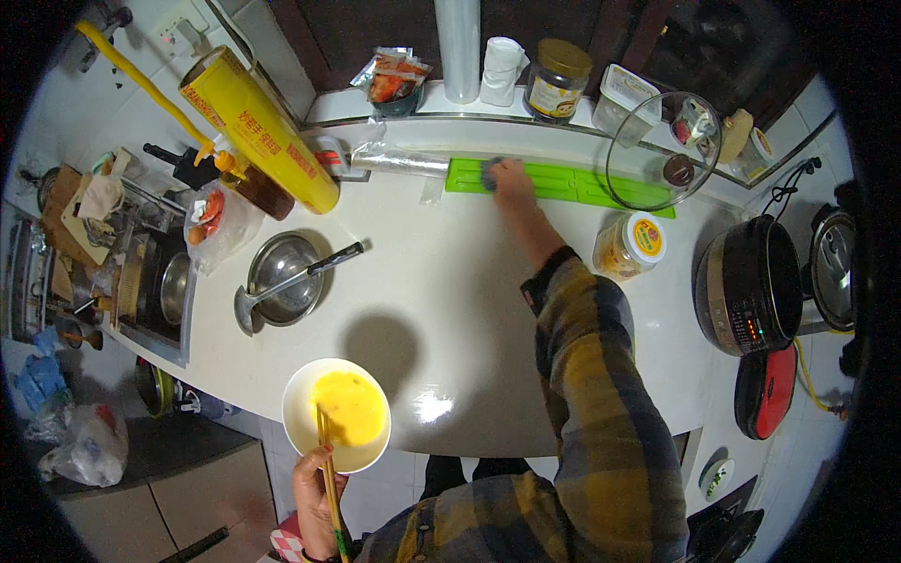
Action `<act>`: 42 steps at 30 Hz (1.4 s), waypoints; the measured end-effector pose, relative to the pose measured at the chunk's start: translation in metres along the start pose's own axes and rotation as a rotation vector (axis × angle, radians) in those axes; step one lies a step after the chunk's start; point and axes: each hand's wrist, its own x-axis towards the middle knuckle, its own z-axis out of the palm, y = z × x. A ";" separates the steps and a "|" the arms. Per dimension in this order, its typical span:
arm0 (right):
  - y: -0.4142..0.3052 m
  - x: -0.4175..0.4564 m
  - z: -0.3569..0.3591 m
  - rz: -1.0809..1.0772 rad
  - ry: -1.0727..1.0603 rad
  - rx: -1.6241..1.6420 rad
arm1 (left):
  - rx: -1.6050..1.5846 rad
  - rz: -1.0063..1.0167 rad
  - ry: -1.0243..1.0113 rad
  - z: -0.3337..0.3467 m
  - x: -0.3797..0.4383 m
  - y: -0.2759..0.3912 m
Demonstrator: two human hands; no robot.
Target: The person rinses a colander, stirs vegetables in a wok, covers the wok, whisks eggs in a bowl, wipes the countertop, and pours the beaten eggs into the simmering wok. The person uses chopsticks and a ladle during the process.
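Note:
My left hand point(318, 492) grips a white bowl point(295, 401) at its near rim, with wooden chopsticks point(328, 478) held against it. Yellow beaten egg point(359, 408) lies in the bowl, and the chopstick tips reach into it. Farther off, at the back of the counter, my right hand point(508, 179) is at the long green cling-film cutter box point(552, 181); its fingers are on a small dark round thing point(489, 174) at the box's left part. Clear film point(401, 160) lies left of the box. A steel bowl point(281, 274) with a ladle point(288, 287) across it stands on the left.
A yellow cling-film roll box point(260, 134) leans at the back left, by a bag of eggs and tomatoes point(218, 229). On the right are a lidded jar point(628, 246), a glass bowl point(662, 151) and an electric cooker point(746, 288). The sink point(158, 295) is far left.

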 end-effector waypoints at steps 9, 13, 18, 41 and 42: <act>0.059 -0.009 -0.035 0.440 -0.158 -0.372 | -0.014 -0.019 -0.043 -0.018 0.009 -0.001; 0.043 0.026 -0.046 0.393 -0.060 -0.062 | -0.020 -0.022 -0.060 -0.009 0.004 0.002; -0.017 0.014 0.004 0.249 -0.029 -0.138 | -0.012 -0.041 0.055 -0.017 0.004 0.004; -0.079 -0.021 0.005 -0.094 0.098 0.072 | -0.039 -0.021 -0.069 -0.032 0.002 0.005; -0.077 -0.018 0.003 -0.081 0.114 0.122 | -0.027 -0.010 -0.071 -0.029 0.000 0.006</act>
